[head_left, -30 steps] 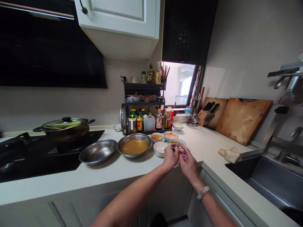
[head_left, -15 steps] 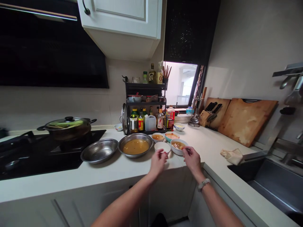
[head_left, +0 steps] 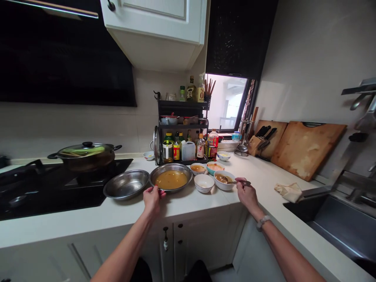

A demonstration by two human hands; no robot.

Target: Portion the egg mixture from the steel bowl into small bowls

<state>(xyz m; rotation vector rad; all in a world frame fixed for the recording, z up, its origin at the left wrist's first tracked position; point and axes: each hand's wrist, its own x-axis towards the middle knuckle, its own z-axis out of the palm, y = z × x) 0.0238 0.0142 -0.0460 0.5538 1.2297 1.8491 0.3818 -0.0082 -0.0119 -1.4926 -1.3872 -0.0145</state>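
Note:
My left hand grips the near rim of a steel basin of yellow-brown liquid on the white counter. My right hand pinches the handle of a metal spoon whose bowl rests in a white bowl of brown sauce. An empty white bowl stands between the two. An empty steel basin lies left of the filled one.
Two more small bowls of sauce sit behind, before a black rack of bottles. A lidded wok is on the stove at left. Cutting boards, a knife block, a cloth and the sink lie right.
My hands were together over the sauce bowl, then parted. The left hand moved left onto the filled basin's rim; the right hand now holds the spoon in the bowl.

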